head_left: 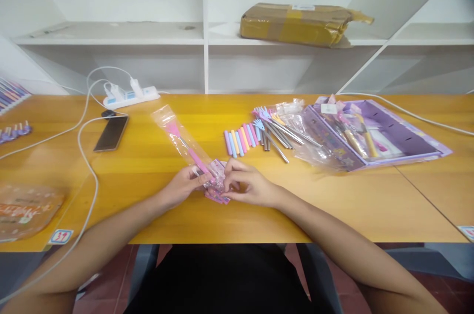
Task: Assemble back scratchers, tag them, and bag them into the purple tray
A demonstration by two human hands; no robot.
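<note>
A pink back scratcher (184,143) lies slantwise inside a clear plastic bag (163,115), its hand-shaped head toward the upper left. My left hand (182,186) is closed around the handle end through the bag. At that lower end is pink printed packaging (218,170), partly covered by my fingers. My right hand (249,183) is pinched at the packaging's right side; what exactly lies between the fingertips is hidden. Beyond my hands are several pastel handles (240,140) in a row. Beside them is a pile of metal scratcher rods (277,134) with coloured hand-shaped heads.
A purple box (400,129) with packaged items stands at right, loose plastic bags (311,146) beside it. On the left are a phone (111,132), a power strip (131,97), trailing white cables (97,180) and an orange-printed plastic package (27,210). A taped parcel (296,25) rests on the shelf.
</note>
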